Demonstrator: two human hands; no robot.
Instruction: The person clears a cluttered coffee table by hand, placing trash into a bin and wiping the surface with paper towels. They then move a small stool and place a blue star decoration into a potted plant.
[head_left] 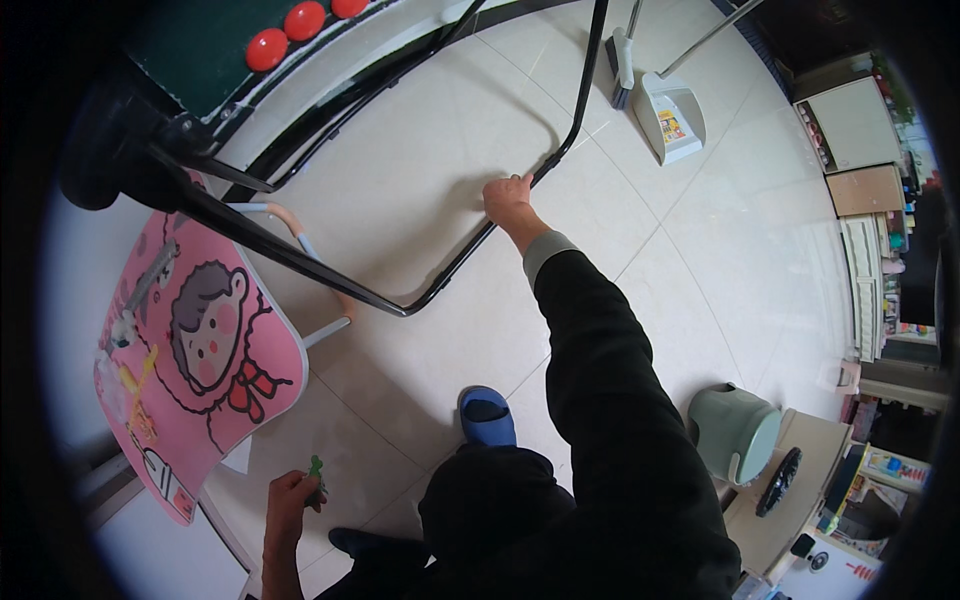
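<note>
Where the view begins at far left: pink child's chair, cartoon figure printed across its panel, pale tube legs showing at its upper edge, standing on the cream tiled floor. Just right of its lower corner, left hand, fingers curled and pinching a small green object near the fingertips; too small to identify. Above, at top left, dark green counter carrying three red round pieces along its edge. Running diagonally beneath, black metal tube frame, bent into a loop low over the floor. Near centre, blue slipper flat on the tiles, close to dark-trousered knees. Higher up, right hand, reached forward in a dark sleeve with grey cuff, fingers closed around the bend of that black frame. Further right at top, broom and pale dustpan resting together on the floor. At lower right, pale green bucket beside a low beige surface; shelves of goods along the far right rim.
</note>
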